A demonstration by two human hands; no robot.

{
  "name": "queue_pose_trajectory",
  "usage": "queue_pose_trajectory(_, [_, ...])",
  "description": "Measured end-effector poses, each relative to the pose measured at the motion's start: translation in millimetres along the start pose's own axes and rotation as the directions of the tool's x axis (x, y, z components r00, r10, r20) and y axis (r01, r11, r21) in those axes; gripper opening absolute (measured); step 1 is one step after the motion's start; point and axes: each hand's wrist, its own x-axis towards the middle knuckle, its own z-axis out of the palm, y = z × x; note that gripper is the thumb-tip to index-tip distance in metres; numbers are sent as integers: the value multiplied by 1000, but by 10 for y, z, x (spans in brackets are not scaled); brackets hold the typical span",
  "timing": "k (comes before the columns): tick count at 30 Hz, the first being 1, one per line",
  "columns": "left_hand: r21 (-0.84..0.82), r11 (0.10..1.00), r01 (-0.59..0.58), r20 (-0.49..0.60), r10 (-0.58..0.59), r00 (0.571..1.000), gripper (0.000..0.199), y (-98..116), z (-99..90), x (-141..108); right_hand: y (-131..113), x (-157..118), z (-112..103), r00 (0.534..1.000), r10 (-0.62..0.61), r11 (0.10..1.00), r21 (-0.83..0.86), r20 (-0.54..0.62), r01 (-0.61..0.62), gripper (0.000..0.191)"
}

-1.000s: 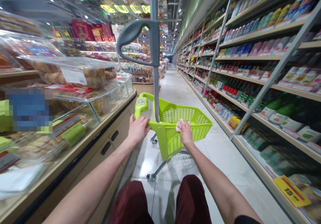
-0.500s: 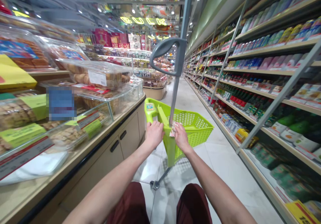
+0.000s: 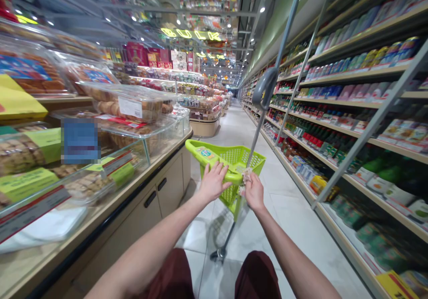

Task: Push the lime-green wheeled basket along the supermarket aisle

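A bright green shopping basket cart (image 3: 249,156) with perforated sides stands tilted in front of my knees. A grey pole (image 3: 256,140) with a dark grey loop handle (image 3: 265,88) rises from it, leaning right. My left hand (image 3: 213,184) lies on the near rim, fingers spread, beside a small round-cornered sticker (image 3: 205,153). In the fingers of my right hand (image 3: 253,192) is a crumpled pale tissue (image 3: 246,175), pressed to the rim near the foot of the pole. The right fingertips are partly hidden by the tissue.
On the left, a counter (image 3: 167,165) holds clear boxes of baked goods (image 3: 129,102) behind glass. Long shelves (image 3: 354,134) of cans and bottles line the right. A tiled aisle (image 3: 234,120) runs ahead. A caster wheel (image 3: 218,255) sits near my feet.
The cart has turned, its pole and handle swinging right and its rim shifting left. My left fingers have spread from a curled grip. My right hand, still with the tissue, has moved slightly right.
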Motion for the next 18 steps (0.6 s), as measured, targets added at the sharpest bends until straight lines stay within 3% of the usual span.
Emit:
queue_pose_trajectory(3, [2, 1000, 1, -11, -1, 1000, 58, 221, 25, 33, -214, 26, -160, 996, -69, 997, -41, 56, 71, 38])
queue_pose_trajectory(5, [-23, 997, -78, 6, 79, 997, 60, 238, -19, 63, -268, 92, -298, 985, -119, 991, -41, 123, 125, 39])
queue_pose_trajectory(8, [-48, 993, -104, 10, 104, 994, 59, 24, -109, 107, -206, 203, -475, 980, -97, 992, -68, 174, 111, 37])
queue_pose_trajectory(10, [-29, 999, 44, -4, -44, 999, 58, -176, -134, 126, -145, 254, -523, 987, -45, 993, -102, 151, 61, 36])
queue_pose_trajectory(13, [3, 984, 178, 5, -178, 984, 61, -339, -98, 127, -208, 277, -438, 994, -44, 989, -136, 98, 57, 36])
queue_pose_trajectory(18, [41, 982, 182, 12, -183, 983, 62, -260, -46, 84, -744, 230, -17, 967, -178, 971, -127, 182, 203, 44])
